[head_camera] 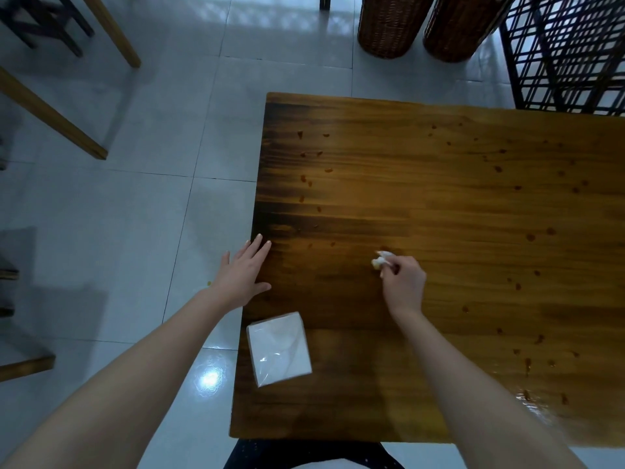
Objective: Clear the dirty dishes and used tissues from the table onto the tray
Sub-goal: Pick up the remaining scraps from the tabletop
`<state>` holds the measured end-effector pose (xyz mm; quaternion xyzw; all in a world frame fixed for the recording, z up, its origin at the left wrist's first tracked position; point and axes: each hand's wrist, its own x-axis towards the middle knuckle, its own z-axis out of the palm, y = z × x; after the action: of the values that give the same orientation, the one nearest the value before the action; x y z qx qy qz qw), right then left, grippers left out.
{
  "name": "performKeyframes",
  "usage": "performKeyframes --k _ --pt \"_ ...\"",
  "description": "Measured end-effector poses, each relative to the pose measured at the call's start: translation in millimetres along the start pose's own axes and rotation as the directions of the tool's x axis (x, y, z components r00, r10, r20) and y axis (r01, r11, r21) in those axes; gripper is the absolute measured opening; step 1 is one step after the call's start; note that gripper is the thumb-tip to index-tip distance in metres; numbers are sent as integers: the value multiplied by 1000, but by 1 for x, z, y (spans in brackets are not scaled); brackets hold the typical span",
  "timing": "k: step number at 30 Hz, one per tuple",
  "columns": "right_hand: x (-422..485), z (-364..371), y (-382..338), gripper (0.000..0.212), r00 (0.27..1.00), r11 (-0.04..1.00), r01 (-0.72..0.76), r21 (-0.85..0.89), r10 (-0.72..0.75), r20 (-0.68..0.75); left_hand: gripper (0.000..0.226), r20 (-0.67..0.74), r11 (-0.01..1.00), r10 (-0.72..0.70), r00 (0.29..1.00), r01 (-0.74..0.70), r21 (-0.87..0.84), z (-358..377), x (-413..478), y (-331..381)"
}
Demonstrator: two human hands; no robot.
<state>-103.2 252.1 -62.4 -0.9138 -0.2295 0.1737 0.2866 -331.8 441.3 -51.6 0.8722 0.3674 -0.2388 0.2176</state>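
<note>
My right hand [404, 286] pinches a crumpled, stained white tissue [381, 259] and presses it onto the wooden table [456, 204] near its middle. My left hand [244, 272] lies flat with straight fingers on the table's left edge and holds nothing. A pack of clean white tissues in clear plastic [279, 348] lies on the table near the front left corner, between my forearms. Reddish-brown sauce spots are scattered over the tabletop. No tray or dishes are in view.
Two wicker baskets [426, 25] stand on the tiled floor beyond the table. A black metal lattice rack [568, 52] is at the far right. Wooden furniture legs [50, 113] cross the floor at the left.
</note>
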Motion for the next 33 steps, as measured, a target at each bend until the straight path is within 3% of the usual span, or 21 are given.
performKeyframes --k 4,7,10,13,16,19,22,24,28,33 --pt "-6 10 -10 23 998 998 -57 12 57 -23 93 15 1000 -2 1000 1 6 -3 3 -4" --pt "-35 38 -39 26 992 996 59 64 -66 106 96 35 1000 -4 999 4 8 -6 5 -5" --pt "-66 62 -57 27 927 973 216 87 -232 293 100 53 1000 6 999 -6 4 -9 8 -7" --pt "-70 65 -55 24 882 956 279 89 -292 369 105 66 1000 13 998 -13 4 -10 11 -10" --pt "-46 50 -46 25 919 964 248 97 -266 292 108 66 1000 13 998 -13 2 -12 15 -16" --pt "-6 20 -24 27 994 996 78 53 -81 66 110 49 1000 17 999 -17 -2 -15 21 -19" --pt "28 -7 0 24 987 990 -138 33 140 -74 113 28 1000 25 999 -25 -5 -21 30 -18" --pt "36 -10 3 24 972 978 -204 48 208 -113 115 24 999 32 999 -31 -7 -25 36 -19" --pt "25 8 -18 23 979 987 -155 50 160 -126 117 42 999 34 999 -34 5 -30 46 -22" --pt "-11 40 -52 26 978 988 144 52 -150 143 124 84 999 44 995 -45 14 -39 55 -25"
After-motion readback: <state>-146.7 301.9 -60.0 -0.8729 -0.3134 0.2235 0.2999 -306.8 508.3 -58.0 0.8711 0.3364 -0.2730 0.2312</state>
